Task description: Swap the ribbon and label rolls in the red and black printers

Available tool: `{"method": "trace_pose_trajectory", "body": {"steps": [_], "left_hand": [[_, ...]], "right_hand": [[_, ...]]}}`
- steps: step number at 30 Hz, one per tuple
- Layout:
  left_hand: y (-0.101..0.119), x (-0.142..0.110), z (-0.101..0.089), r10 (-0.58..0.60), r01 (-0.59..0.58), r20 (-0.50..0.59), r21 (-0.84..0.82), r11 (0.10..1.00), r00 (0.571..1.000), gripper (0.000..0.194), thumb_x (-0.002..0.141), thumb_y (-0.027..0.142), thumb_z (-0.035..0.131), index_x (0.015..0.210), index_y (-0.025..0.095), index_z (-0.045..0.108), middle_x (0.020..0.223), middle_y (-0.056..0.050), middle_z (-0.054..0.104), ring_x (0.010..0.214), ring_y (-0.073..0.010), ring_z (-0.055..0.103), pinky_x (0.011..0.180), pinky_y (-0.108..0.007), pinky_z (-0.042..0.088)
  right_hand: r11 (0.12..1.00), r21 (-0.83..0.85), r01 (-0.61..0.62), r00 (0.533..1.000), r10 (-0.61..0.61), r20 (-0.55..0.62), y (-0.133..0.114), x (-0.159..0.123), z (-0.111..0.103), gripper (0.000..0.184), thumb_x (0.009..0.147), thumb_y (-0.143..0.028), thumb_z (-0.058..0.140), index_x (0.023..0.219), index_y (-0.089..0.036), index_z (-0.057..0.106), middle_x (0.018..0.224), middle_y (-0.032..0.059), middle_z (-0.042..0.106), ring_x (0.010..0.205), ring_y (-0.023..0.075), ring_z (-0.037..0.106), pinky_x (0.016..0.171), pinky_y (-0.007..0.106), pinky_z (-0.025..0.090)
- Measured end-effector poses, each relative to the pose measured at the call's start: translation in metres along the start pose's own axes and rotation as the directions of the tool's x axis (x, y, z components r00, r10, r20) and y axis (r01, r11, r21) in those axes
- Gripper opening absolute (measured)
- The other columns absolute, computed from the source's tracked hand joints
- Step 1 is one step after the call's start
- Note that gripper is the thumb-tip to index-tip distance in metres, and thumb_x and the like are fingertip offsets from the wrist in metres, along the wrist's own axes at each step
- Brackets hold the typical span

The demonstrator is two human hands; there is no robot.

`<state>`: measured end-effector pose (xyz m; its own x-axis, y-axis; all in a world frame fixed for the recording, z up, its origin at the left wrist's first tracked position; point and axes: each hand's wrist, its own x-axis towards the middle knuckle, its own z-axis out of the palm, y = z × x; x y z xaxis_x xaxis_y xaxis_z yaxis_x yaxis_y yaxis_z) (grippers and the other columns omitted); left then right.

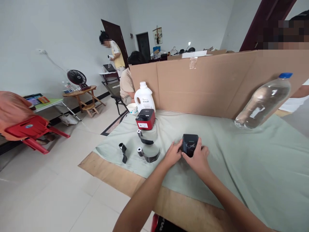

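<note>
A small black box-shaped device (190,144) stands on the pale green cloth (253,167) in front of me. My right hand (199,159) is wrapped round its right and near side. My left hand (172,154) presses its fingertips against the device's left side. To the left stand a red and black label printer (145,119) and three paper rolls with black tape: one roll (144,136) behind, a second roll (148,153) nearer, a small third roll (123,150) at the cloth's left edge.
A clear water bottle (264,101) leans at the right. A white detergent jug (144,96) and a bowl (132,109) sit at the table's far left corner. A cardboard wall (205,83) closes the back. People, a red chair (31,129) and a fan (76,77) are at the left.
</note>
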<state>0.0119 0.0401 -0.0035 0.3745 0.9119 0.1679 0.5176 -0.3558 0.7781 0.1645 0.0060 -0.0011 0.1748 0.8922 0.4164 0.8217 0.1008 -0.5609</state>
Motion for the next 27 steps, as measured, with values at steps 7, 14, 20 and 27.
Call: {"method": "trace_pose_trajectory", "body": {"steps": [7, 14, 20, 27], "left_hand": [[0.000, -0.005, -0.003, 0.028, -0.030, 0.040, 0.040, 0.999, 0.999, 0.078, 0.084, 0.009, 0.047, 0.159, 0.024, 0.037, 0.160, -0.007, 0.042, 0.150, -0.0217, 0.041, 0.132, -0.051, 0.010], [0.003, -0.010, 0.000, -0.004, -0.003, 0.035, 0.196, 0.981, 0.999, 0.076, 0.086, 0.007, 0.039, 0.159, 0.023, 0.035, 0.159, -0.008, 0.045, 0.151, -0.0209, 0.040, 0.131, -0.054, 0.013], [0.002, -0.009, 0.005, -0.032, 0.027, 0.010, 0.306, 0.952, 0.999, 0.072, 0.086, 0.001, 0.037, 0.156, 0.020, 0.041, 0.155, -0.012, 0.051, 0.149, -0.0225, 0.043, 0.130, -0.054, 0.011], [0.008, -0.010, 0.005, -0.032, 0.028, 0.009, 0.326, 0.945, 0.999, 0.071, 0.086, -0.001, 0.036, 0.153, 0.019, 0.045, 0.153, -0.013, 0.053, 0.149, -0.0260, 0.044, 0.129, -0.058, 0.010]], "right_hand": [[0.993, 0.052, -0.105, 0.992, 0.100, 0.079, 0.000, -0.015, 0.005, 0.111, 0.079, -0.064, 0.064, 0.164, -0.012, 0.014, 0.115, 0.0209, 0.045, 0.116, 0.0478, 0.046, 0.095, 0.067, 0.040], [0.954, 0.281, -0.102, 0.994, 0.090, 0.057, 0.023, 0.007, 0.000, 0.084, 0.094, -0.065, 0.044, 0.161, -0.019, 0.025, 0.126, 0.0190, 0.050, 0.126, 0.0401, 0.048, 0.108, 0.064, 0.037], [0.838, 0.527, -0.142, 0.990, 0.129, 0.061, 0.035, 0.011, 0.010, 0.069, 0.100, -0.060, 0.033, 0.157, -0.022, 0.030, 0.146, 0.0171, 0.043, 0.141, 0.0315, 0.040, 0.121, 0.057, 0.028], [0.826, 0.540, -0.162, 0.987, 0.147, 0.070, 0.032, 0.011, 0.010, 0.071, 0.100, -0.059, 0.031, 0.158, -0.019, 0.029, 0.148, 0.0187, 0.042, 0.143, 0.0310, 0.040, 0.122, 0.055, 0.027]]}}
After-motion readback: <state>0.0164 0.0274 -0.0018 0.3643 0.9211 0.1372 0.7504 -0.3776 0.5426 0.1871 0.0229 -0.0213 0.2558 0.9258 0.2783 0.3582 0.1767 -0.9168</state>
